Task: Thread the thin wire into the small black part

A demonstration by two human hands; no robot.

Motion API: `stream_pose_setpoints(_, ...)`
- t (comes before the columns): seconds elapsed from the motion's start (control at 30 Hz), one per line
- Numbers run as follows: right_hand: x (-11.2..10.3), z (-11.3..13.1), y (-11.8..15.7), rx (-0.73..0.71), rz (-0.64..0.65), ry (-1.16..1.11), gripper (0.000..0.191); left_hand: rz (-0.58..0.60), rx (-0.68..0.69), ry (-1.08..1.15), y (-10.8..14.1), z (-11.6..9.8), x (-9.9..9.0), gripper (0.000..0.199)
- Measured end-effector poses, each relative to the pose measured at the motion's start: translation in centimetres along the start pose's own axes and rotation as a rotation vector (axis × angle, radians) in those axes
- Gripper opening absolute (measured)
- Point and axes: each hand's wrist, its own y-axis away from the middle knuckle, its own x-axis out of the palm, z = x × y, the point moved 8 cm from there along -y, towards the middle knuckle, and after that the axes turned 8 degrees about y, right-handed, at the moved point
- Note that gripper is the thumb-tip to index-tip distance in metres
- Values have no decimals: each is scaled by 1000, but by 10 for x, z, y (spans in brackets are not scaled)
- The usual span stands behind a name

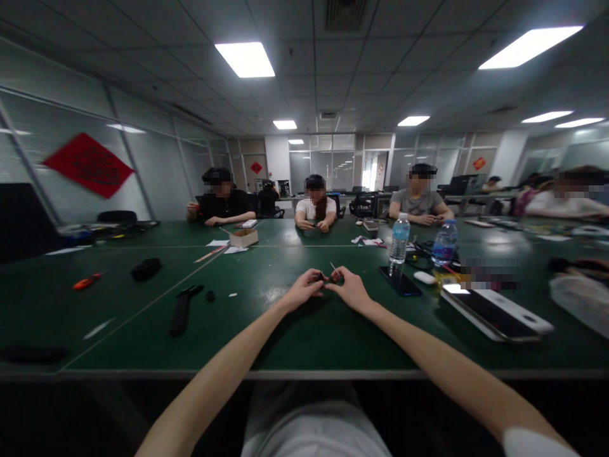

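Observation:
My left hand (305, 289) and my right hand (351, 289) meet above the green table (295, 343), fingertips close together. My left fingers are closed round a small dark piece (320, 277), too small to identify and partly hidden. A thin pale stick (333, 266) juts up from the closed fingers of my right hand, its lower end hidden. Left of my hands lie a black T-shaped tool-like object (181, 311) and a small black round piece (210, 296). A scrap of white paper (233, 294) is beside them.
Right of my hands are a dark phone (399, 280), two water bottles (398, 241), a white mouse (424, 278) and stacked devices (495, 311). Leftward lie an orange-handled screwdriver (86, 281) and a black block (146, 270). A small box (243, 238) stands farther back. Several people sit opposite.

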Motion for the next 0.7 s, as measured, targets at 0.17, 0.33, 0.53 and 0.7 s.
stream_pose_setpoints(0.17, -3, 9, 2, -33, -4, -76, 20, -11, 6, -19, 1, -1, -2, 39)
stream_pose_setpoints(0.33, -4, 11, 3, -51, -12, -101, 21, 22, -20, 39, 4, -4, 3, 43)
stream_pose_setpoints(0.53, -2, 4, 3, -17, 3, -130, 26, 61, -49, 89, 4, 1, 6, 40)
stream_pose_setpoints(0.7, -2, 5, 3, -31, -15, -148, 26, 65, -59, 114, 3, 4, 5, 39)
